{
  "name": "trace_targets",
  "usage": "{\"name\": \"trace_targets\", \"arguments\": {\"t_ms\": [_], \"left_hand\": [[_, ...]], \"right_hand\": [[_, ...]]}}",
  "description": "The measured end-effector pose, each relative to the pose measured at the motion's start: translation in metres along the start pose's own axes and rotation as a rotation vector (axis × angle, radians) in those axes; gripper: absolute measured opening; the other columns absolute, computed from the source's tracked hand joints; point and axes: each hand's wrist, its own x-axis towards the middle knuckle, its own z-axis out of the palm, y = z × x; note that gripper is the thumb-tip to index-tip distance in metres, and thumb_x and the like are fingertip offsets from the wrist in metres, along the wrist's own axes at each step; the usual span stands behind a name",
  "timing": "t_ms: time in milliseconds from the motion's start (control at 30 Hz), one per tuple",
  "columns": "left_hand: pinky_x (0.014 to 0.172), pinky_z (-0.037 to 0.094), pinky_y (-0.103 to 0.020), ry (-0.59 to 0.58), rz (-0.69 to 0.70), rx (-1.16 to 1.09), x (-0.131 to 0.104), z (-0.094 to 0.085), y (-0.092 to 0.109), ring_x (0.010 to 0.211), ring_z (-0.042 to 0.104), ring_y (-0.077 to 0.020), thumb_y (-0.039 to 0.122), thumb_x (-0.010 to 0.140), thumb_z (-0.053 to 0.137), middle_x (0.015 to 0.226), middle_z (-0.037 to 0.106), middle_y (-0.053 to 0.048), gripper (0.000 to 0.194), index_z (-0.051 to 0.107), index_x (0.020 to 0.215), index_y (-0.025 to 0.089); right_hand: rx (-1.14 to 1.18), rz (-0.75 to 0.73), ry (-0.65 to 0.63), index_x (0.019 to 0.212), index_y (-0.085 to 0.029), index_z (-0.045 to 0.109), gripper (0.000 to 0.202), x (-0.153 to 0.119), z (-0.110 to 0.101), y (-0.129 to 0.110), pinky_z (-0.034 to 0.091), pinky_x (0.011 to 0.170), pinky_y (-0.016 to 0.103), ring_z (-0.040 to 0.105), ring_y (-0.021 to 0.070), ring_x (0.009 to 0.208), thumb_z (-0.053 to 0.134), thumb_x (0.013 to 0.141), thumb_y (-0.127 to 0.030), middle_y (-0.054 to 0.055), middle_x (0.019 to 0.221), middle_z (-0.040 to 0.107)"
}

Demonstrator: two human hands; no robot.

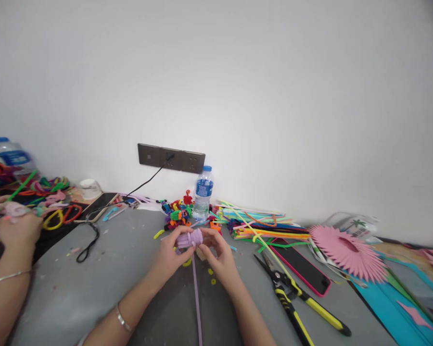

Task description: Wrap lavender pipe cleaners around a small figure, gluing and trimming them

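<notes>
While a lilac strand (197, 302) trailed nearest the wearer and yellow-handled shears (278, 278) lay to its right on the grey tabletop (130, 254), the left hand (169, 253) and right hand (222, 257), close together, were clamped on a lilac pipe-cleaner coil (188, 239) between them. Beyond it, bundled pipe cleaners (274, 234) lay beside an upright blue-capped water bottle (204, 188), with a dark socket panel (171, 157) on the wall (292, 96) behind.

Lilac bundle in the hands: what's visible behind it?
Past the lilac bundle: a multicoloured fuzzy pile, a blue-capped bottle, then the white wall. Whatever lies directly behind the bundle, left hand and right hand is covered; can't tell.
</notes>
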Motion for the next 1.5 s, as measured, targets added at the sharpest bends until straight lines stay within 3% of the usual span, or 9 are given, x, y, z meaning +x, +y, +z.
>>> {"name": "trace_targets", "arguments": {"t_ms": [367, 500, 600, 800, 1067, 1500], "left_hand": [[0.079, 0.052, -0.027, -0.031, 0.009, 0.059, 0.0, 0.0, 0.005, 0.088, 0.067, -0.0183, 0.018, 0.075, 0.063, 0.103, 0.07, -0.003, 0.031, 0.062, 0.106, 0.021], [0.075, 0.052, -0.026, -0.046, 0.016, 0.087, 0.0, 0.0, 0.002, 0.083, 0.066, -0.0175, 0.019, 0.076, 0.063, 0.1, 0.071, -0.003, 0.03, 0.062, 0.106, 0.021], [0.076, 0.053, -0.026, -0.051, 0.03, 0.111, 0.0, 0.0, 0.003, 0.085, 0.067, -0.0181, 0.021, 0.076, 0.063, 0.1, 0.072, -0.003, 0.029, 0.062, 0.105, 0.021], [0.075, 0.054, -0.026, -0.051, 0.049, 0.145, 0.001, -0.001, 0.012, 0.083, 0.069, -0.0176, 0.024, 0.077, 0.064, 0.098, 0.073, -0.002, 0.027, 0.065, 0.103, 0.02], [0.069, 0.052, -0.024, -0.073, 0.019, 0.12, 0.001, -0.001, 0.011, 0.077, 0.067, -0.0163, 0.026, 0.077, 0.064, 0.091, 0.073, -0.002, 0.027, 0.065, 0.104, 0.019], [0.068, 0.052, -0.023, -0.063, 0.028, 0.105, 0.0, -0.001, 0.013, 0.076, 0.067, -0.0161, 0.026, 0.077, 0.066, 0.091, 0.072, -0.001, 0.026, 0.065, 0.102, 0.019]], "right_hand": [[-0.044, -0.022, 0.001, 0.12, -0.022, 0.059, 0.036, -0.001, 0.004, 0.001, 0.053, 0.071, 0.03, 0.065, 0.0174, 0.078, 0.068, 0.085, -0.026, 0.006, 0.103, 0.068], [-0.093, -0.117, 0.05, 0.125, -0.026, 0.06, 0.041, 0.001, 0.002, -0.003, 0.053, 0.082, 0.036, 0.064, 0.0231, 0.099, 0.07, 0.085, -0.023, 0.01, 0.117, 0.064], [-0.136, -0.186, 0.052, 0.114, -0.029, 0.069, 0.029, 0.002, 0.0, -0.007, 0.05, 0.095, 0.043, 0.059, 0.0262, 0.113, 0.069, 0.086, -0.022, 0.01, 0.126, 0.059], [-0.162, -0.192, 0.015, 0.095, -0.029, 0.077, 0.018, 0.002, -0.003, -0.008, 0.051, 0.093, 0.043, 0.059, 0.0249, 0.109, 0.064, 0.089, -0.018, 0.009, 0.128, 0.057], [-0.144, -0.197, -0.006, 0.099, -0.03, 0.076, 0.017, 0.003, -0.005, -0.013, 0.051, 0.094, 0.044, 0.06, 0.0241, 0.108, 0.065, 0.09, -0.02, 0.009, 0.127, 0.058], [-0.104, -0.176, 0.003, 0.088, -0.025, 0.072, 0.01, 0.003, -0.006, -0.013, 0.05, 0.095, 0.042, 0.06, 0.0235, 0.106, 0.064, 0.089, -0.018, 0.009, 0.124, 0.059]]}}
